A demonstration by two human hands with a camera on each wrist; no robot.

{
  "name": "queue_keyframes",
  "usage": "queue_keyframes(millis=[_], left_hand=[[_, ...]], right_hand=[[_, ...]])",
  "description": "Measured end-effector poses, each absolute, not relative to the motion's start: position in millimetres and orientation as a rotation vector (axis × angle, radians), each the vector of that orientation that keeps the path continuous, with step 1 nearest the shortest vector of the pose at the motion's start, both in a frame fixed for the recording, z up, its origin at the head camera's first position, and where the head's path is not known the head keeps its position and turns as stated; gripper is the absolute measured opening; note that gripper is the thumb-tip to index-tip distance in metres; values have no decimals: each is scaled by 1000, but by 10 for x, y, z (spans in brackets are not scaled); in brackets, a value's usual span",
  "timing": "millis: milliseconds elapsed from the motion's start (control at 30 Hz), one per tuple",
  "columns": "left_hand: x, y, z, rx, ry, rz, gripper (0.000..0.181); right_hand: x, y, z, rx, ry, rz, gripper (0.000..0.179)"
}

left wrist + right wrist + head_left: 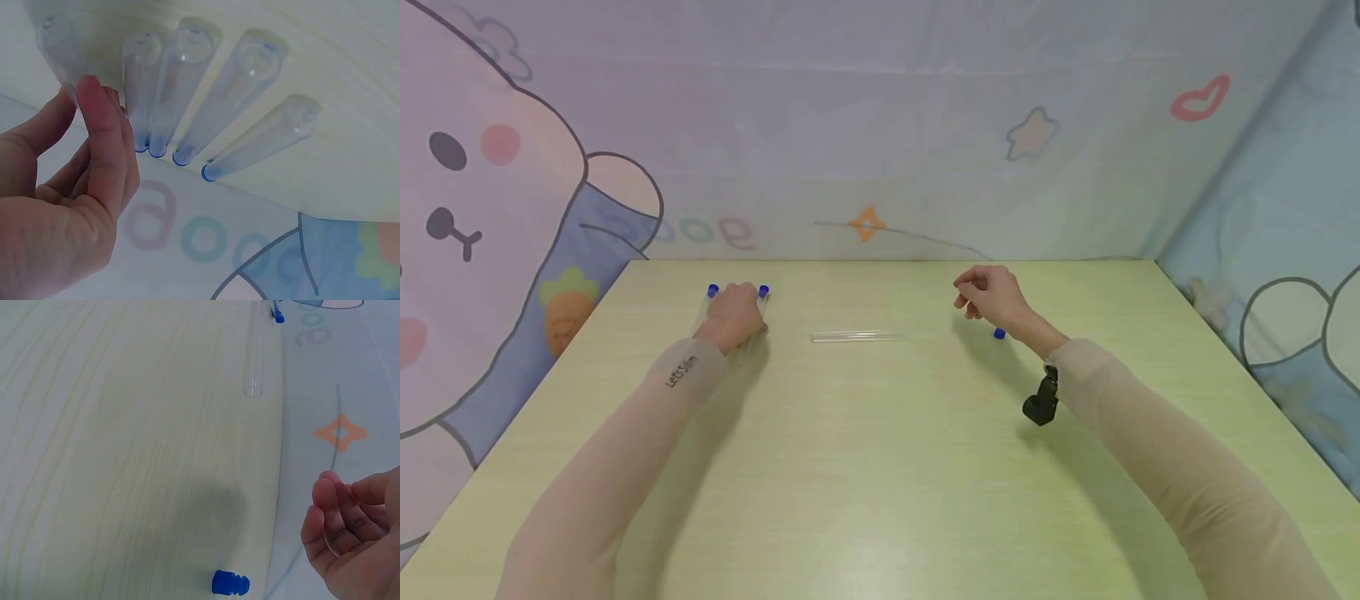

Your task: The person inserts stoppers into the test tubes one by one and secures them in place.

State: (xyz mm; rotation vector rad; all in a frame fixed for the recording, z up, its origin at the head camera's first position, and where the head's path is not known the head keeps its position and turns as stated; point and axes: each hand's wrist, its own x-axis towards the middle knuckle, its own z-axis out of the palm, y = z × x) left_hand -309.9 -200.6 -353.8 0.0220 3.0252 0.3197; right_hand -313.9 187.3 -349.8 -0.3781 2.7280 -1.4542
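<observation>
My left hand is at the back left of the table, its thumb and fingertips pinching a clear test tube whose other end is hidden by the fingers. Beside it lie several clear test tubes with blue stoppers at their far ends. My right hand hovers over the back right, fingers loosely curled, with nothing visible in it. Below it a loose blue stopper lies on the table. Between the hands, an unstoppered clear test tube lies sideways, its open mouth facing right.
The pale wooden table ends at the back against a printed cloth. A small black device hangs at the right wrist. Another printed cloth borders the right side.
</observation>
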Motion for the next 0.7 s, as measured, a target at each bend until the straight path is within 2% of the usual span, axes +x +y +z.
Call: queue_keyframes(millis=[533, 700], left_hand=[[-3095, -2006, -3555, -25, 2989, 300, 42], [-3102, -1998, -3544, 2, 3000, 302, 40]], right_hand=[[-3164, 1989, -3489, -390, 2789, -1354, 23], [-3174, 2060, -3491, -452, 2932, -1127, 23]])
